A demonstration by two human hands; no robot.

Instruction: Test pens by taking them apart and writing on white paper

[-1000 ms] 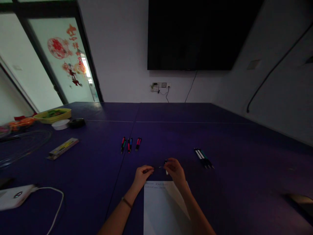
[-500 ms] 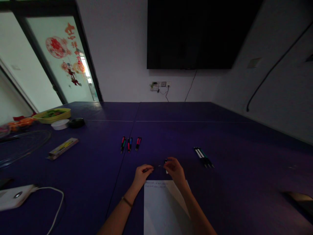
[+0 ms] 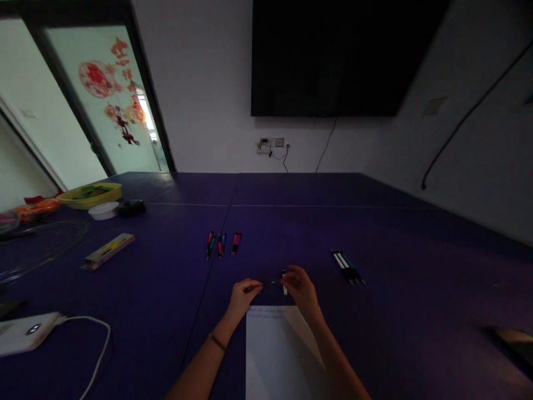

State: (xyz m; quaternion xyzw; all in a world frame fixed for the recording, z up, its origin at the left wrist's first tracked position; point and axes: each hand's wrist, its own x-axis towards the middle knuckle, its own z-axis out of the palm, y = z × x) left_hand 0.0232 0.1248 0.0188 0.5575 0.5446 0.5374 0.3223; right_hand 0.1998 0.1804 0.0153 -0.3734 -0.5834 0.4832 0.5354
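Just beyond the paper's top edge, my left hand (image 3: 244,294) is closed with thumb and fingers pinched round a small dark pen part (image 3: 249,289). Facing it, my right hand (image 3: 302,288) is also in a pinch; what its fingertips hold is too small to make out. A tiny pale piece (image 3: 273,282) shows in the gap between the hands. Beside the right fingertips is a white and black pen piece (image 3: 285,290), partly covered by them. Under my right forearm lies a sheet of paper (image 3: 275,350) with handwriting at the top.
Several coloured pens (image 3: 220,245) lie in small groups ahead to the left. More black pens with white and green parts (image 3: 346,266) lie to the right. On the left are a long box (image 3: 108,251), a yellow basket (image 3: 106,195) and a white power bank (image 3: 31,332) with its cable.
The view has shifted very slightly. Both hands keep their pinches and nearly the same places, the right fingertips a touch more to the right.
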